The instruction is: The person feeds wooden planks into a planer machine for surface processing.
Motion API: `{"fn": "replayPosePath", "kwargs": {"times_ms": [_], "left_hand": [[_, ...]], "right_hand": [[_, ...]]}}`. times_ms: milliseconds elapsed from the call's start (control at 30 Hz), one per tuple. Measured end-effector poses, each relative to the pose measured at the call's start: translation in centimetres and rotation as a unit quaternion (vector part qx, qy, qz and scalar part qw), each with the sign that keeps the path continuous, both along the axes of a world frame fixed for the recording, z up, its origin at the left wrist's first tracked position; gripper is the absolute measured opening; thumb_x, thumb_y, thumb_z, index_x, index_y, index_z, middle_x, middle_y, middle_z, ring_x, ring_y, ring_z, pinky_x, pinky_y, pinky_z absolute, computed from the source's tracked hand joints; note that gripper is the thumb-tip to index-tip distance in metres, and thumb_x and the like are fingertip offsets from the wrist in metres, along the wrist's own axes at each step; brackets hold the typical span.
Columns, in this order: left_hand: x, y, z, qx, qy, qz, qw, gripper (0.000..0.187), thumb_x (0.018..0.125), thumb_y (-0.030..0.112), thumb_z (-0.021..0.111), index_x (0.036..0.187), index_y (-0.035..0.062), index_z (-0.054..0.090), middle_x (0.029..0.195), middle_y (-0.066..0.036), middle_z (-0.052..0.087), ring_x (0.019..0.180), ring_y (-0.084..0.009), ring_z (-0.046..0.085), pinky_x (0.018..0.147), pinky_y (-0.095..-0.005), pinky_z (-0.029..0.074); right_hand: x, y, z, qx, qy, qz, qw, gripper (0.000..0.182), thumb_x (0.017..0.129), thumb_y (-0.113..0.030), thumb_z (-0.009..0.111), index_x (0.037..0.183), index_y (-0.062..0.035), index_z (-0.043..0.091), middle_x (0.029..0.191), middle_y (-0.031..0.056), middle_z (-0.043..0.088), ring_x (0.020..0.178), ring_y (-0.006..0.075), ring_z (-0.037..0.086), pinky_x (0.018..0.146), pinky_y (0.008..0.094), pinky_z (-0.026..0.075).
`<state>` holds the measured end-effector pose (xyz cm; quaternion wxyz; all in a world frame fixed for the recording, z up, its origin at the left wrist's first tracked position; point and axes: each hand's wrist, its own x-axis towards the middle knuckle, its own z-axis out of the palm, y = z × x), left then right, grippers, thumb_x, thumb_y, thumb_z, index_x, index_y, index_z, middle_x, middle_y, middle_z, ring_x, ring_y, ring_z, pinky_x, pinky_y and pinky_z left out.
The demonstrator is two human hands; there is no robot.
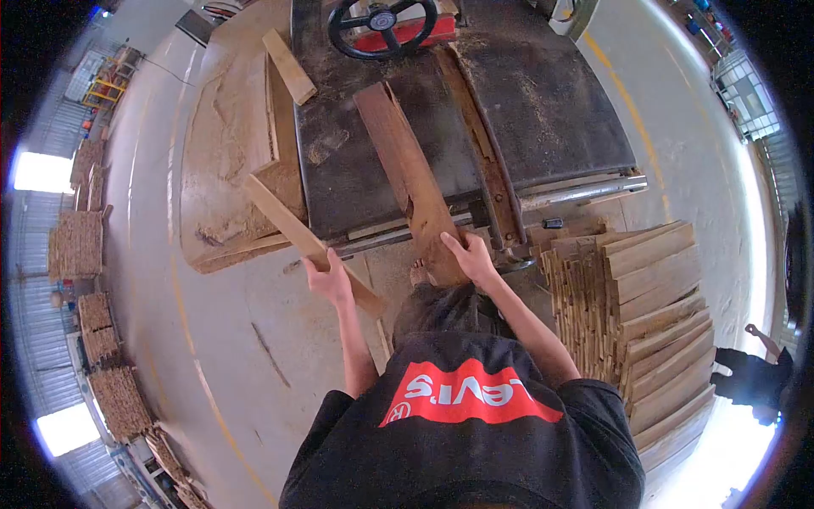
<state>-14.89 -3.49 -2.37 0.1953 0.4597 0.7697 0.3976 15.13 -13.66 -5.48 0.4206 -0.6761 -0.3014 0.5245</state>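
Note:
My left hand (331, 280) is closed around a narrow, pale wooden strip (284, 212), which slants from the table edge down towards my body. My right hand (471, 258) grips the near end of a wider, darker wooden board (403, 157), with its thumb lying on top. The far part of this board rests on the dark metal table (339, 191) of a woodworking machine. A notch with a rough edge shows on the board's left side. Its near end hangs over the machine's front edge, close to my waist.
A black handwheel (383, 25) stands at the machine's far side. To the left, a wooden surface (220, 153) carries another short strip (289, 68). Stacked boards (657, 314) stand on the right, with another person (750, 373) beyond them. More timber piles (80, 246) line the left wall.

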Motion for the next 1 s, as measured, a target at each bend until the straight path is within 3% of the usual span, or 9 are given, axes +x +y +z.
{"fn": "replayPosePath", "kwargs": {"times_ms": [133, 233, 367, 467, 533, 667, 767, 900, 1000], "left_hand": [[-1.2, -0.2, -1.0, 0.031, 0.036, -0.007, 0.999, 0.072, 0.091, 0.021, 0.082, 0.148, -0.0127, 0.054, 0.130, -0.026, 0.072, 0.116, -0.0329, 0.072, 0.099, -0.0384, 0.057], [-1.4, -0.5, -1.2, 0.085, -0.034, -0.009, 0.996, 0.070, 0.092, 0.017, 0.080, 0.149, -0.0132, 0.052, 0.131, -0.025, 0.072, 0.115, -0.0317, 0.072, 0.097, -0.0380, 0.057], [-1.7, -0.8, -2.0, 0.129, -0.035, 0.037, 0.990, 0.061, 0.093, 0.013, 0.076, 0.146, -0.0111, 0.057, 0.128, -0.024, 0.073, 0.112, -0.0307, 0.073, 0.096, -0.0388, 0.057], [-4.3, 0.6, -1.5, 0.063, -0.008, 0.025, 0.998, 0.054, 0.092, 0.014, 0.077, 0.139, -0.0076, 0.063, 0.119, -0.023, 0.076, 0.105, -0.0311, 0.074, 0.092, -0.0396, 0.058], [-6.6, 2.0, -0.2, 0.015, 0.063, 0.004, 0.998, 0.048, 0.091, 0.018, 0.079, 0.131, -0.0054, 0.067, 0.114, -0.023, 0.077, 0.102, -0.0335, 0.075, 0.088, -0.0421, 0.059], [-12.0, 7.3, 0.4, -0.034, 0.233, 0.003, 0.972, 0.044, 0.089, 0.029, 0.081, 0.120, -0.0003, 0.071, 0.107, -0.021, 0.079, 0.101, -0.0385, 0.076, 0.086, -0.0477, 0.059], [-14.7, 10.8, 0.9, -0.044, 0.269, -0.009, 0.962, 0.044, 0.088, 0.035, 0.082, 0.115, 0.0013, 0.072, 0.109, -0.021, 0.078, 0.103, -0.0408, 0.075, 0.088, -0.0509, 0.059], [-12.3, 12.6, 5.2, -0.081, 0.301, -0.008, 0.950, 0.063, 0.087, 0.039, 0.083, 0.131, -0.0037, 0.068, 0.112, -0.025, 0.077, 0.103, -0.0395, 0.076, 0.091, -0.0502, 0.059], [-15.7, 16.0, -0.3, -0.027, 0.278, -0.010, 0.960, 0.077, 0.084, 0.044, 0.085, 0.138, -0.0053, 0.065, 0.122, -0.026, 0.074, 0.118, -0.0418, 0.070, 0.104, -0.0517, 0.054]], "right_hand": [[-0.7, 0.2, 1.4, 0.023, 0.017, -0.041, 0.999, 0.053, 0.103, -0.041, 0.074, 0.123, 0.0074, 0.072, 0.104, 0.0045, 0.074, 0.093, 0.0102, 0.065, 0.083, 0.0305, 0.054], [-1.1, 1.0, -0.7, 0.053, 0.058, -0.106, 0.991, 0.057, 0.098, -0.051, 0.078, 0.107, 0.0050, 0.076, 0.088, 0.0072, 0.073, 0.079, 0.0146, 0.063, 0.069, 0.0394, 0.050], [-0.3, 2.1, -1.1, 0.022, 0.030, -0.115, 0.993, 0.060, 0.096, -0.052, 0.080, 0.115, 0.0049, 0.074, 0.096, 0.0084, 0.075, 0.084, 0.0162, 0.067, 0.075, 0.0380, 0.054], [0.0, 2.4, 1.4, 0.034, 0.043, -0.134, 0.989, 0.067, 0.093, -0.055, 0.081, 0.119, 0.0055, 0.073, 0.101, 0.0102, 0.076, 0.089, 0.0171, 0.069, 0.079, 0.0370, 0.055], [0.4, 2.5, 3.9, -0.001, 0.045, -0.128, 0.991, 0.071, 0.091, -0.058, 0.082, 0.122, 0.0056, 0.072, 0.105, 0.0113, 0.077, 0.092, 0.0171, 0.070, 0.082, 0.0365, 0.056], [0.2, 3.4, 0.8, 0.007, 0.002, -0.161, 0.987, 0.066, 0.089, -0.059, 0.082, 0.110, 0.0034, 0.075, 0.093, 0.0080, 0.075, 0.082, 0.0161, 0.067, 0.076, 0.0376, 0.054], [0.8, 3.8, 2.5, -0.003, -0.010, -0.154, 0.988, 0.062, 0.089, -0.058, 0.083, 0.099, 0.0024, 0.075, 0.083, 0.0057, 0.072, 0.075, 0.0173, 0.064, 0.072, 0.0391, 0.052], [1.3, 4.9, 2.2, -0.011, -0.052, -0.166, 0.985, 0.060, 0.088, -0.056, 0.084, 0.092, 0.0032, 0.074, 0.074, 0.0057, 0.068, 0.070, 0.0185, 0.062, 0.067, 0.0416, 0.050], [0.7, 5.8, 2.5, 0.026, -0.069, -0.209, 0.975, 0.057, 0.090, -0.051, 0.083, 0.089, 0.0044, 0.072, 0.070, 0.0098, 0.067, 0.069, 0.0237, 0.065, 0.066, 0.0446, 0.050]]}}
